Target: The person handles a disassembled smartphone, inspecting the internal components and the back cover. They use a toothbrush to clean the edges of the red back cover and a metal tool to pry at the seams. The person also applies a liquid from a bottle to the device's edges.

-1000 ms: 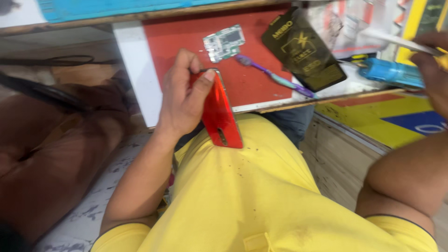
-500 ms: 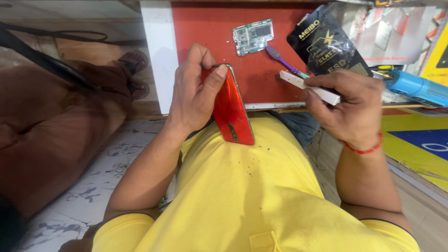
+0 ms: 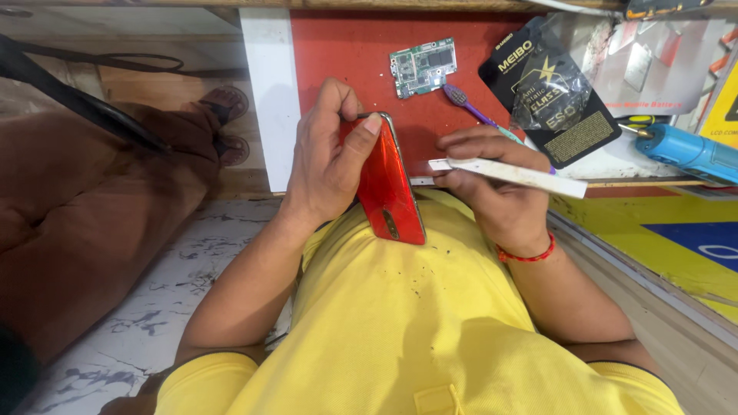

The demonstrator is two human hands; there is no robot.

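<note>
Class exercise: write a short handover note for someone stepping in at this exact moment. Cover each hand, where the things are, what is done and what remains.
Left hand: grip closed round the red phone, held on edge against the yellow shirt.
Right hand: grip closed on a flat white tool, its tip near the phone's edge but not touching.
On the red mat: a green circuit board, a purple toothbrush and a black pouch. A blue tool lies to the right.
Done: the board lies out on the mat.
Left: the white tool has not yet met the phone.
</note>
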